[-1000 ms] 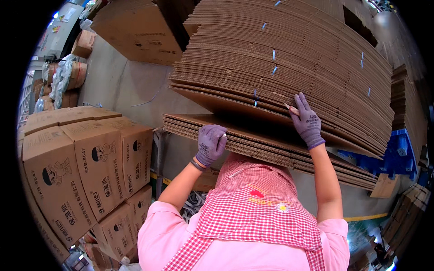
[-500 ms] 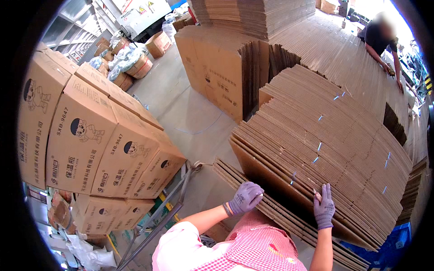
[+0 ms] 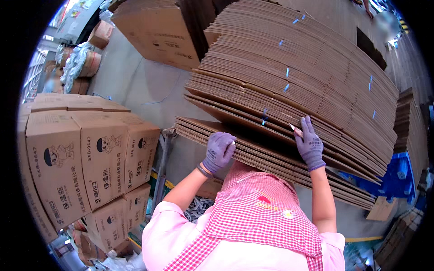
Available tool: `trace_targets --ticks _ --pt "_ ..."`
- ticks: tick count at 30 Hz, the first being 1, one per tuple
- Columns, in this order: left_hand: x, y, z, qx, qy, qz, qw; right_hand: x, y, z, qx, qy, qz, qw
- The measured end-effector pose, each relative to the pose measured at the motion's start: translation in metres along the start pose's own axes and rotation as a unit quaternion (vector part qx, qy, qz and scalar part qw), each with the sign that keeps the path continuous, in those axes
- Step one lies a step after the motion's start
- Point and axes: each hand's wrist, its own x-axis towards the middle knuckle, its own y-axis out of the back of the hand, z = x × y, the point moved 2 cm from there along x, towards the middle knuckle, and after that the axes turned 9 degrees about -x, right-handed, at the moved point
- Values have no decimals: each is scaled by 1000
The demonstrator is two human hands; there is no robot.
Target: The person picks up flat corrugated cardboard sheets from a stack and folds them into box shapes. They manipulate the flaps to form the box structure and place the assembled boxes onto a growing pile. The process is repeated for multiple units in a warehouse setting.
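Observation:
Flattened cardboard cartons stand on edge, packed in a long row before me. Several sheets at the near side lean toward my body, with a dark gap between them and the row. My left hand, in a purple glove, is closed over the top edge of these near sheets. My right hand, also gloved, rests on the row's near edges across the gap, its fingers stretched out. A small pale-tipped thing shows by its thumb; I cannot make out what it is.
Printed boxes are piled at the left beside a grey metal frame. Another stack of flat cartons stands beyond. A blue pallet lies under the row at the right. Part of another person's arm shows at the top right.
The view has swung, so the carton row sits higher and further left in it. Both hands stay at the near cartons. The other person has mostly left the picture.

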Motion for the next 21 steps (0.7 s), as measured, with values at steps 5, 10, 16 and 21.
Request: trace_targets --ticks 5,10,16,21 --pt "15 7 -8 -93 68 33 993 -16 0 -4 22 -15 -35 999" --pt "88 2 -40 26 -14 64 998 -26 10 -10 49 -38 -71 996" --pt "135 -35 -79 49 -51 11 997 -39 6 -13 57 -27 -52 997" --pt "141 -49 -87 73 -89 -33 993 -37 15 -14 70 -50 -97 992"
